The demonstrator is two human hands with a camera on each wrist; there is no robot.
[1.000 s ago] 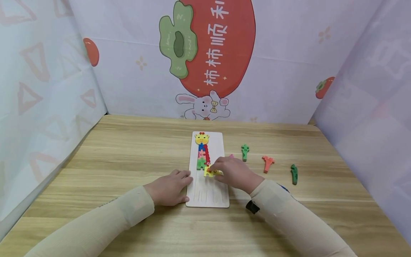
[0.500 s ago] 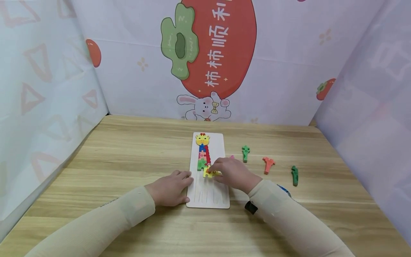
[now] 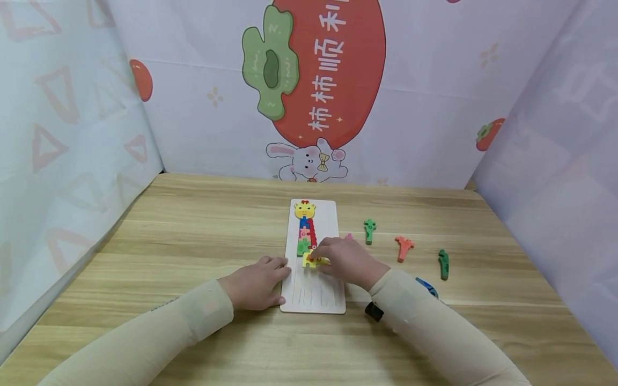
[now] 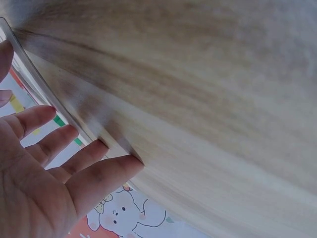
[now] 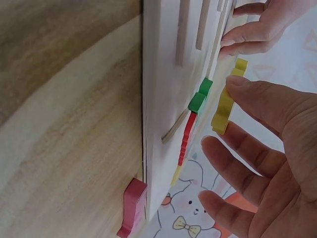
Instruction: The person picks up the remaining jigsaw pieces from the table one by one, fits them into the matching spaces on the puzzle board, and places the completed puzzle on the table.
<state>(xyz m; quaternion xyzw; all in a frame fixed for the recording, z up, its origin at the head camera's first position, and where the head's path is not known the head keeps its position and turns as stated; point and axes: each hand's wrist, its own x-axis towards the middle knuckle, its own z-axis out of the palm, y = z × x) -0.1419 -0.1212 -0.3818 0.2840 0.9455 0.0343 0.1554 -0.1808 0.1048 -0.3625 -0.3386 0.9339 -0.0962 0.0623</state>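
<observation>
A white puzzle board (image 3: 311, 300) lies on the wooden table with a giraffe's yellow head piece (image 3: 304, 210) at its far end. Below the head sit a blue piece, a pink piece (image 3: 304, 234), a green piece (image 3: 303, 247) and a red mane piece (image 3: 313, 233). My right hand (image 3: 351, 260) pinches a yellow puzzle piece (image 5: 224, 109) between thumb and finger, just below the green one. The right wrist view shows it held off the board. My left hand (image 3: 256, 284) rests at the board's left edge, fingers spread and touching the rim.
Loose pieces lie right of the board: green (image 3: 369, 231), orange (image 3: 403, 249), dark green (image 3: 443, 265), and a blue one (image 3: 427, 287) partly behind my right sleeve. A pink piece (image 5: 132, 206) lies beside the board's edge. A printed cloth (image 3: 425, 107) stands behind the table.
My right hand has shifted slightly left with the yellow piece, bringing it more under the green piece. More of the blue piece shows past the sleeve. The left hand stays on the edge.
</observation>
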